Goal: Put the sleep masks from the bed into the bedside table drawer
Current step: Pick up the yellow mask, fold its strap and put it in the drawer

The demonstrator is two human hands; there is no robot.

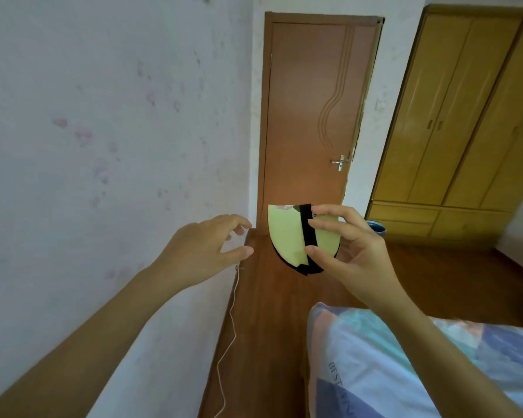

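A pale green sleep mask [287, 236] with a black strap and black edging is folded in half and held up in the air in front of me. My right hand [347, 245] grips it by the strap side, with thumb and fingers pinched on it. My left hand [206, 248] hovers just left of the mask with its fingers apart and nothing in it. The bed [405, 366], covered in a pastel patchwork sheet, fills the lower right. No bedside table or drawer is in view.
A wooden floor strip [269, 327] runs between the bed and the pale wall [103, 146] on the left. A thin white cord [231, 327] hangs along the wall. Ahead stands a shut brown door [311, 116]; a yellow wardrobe [465, 131] stands at right.
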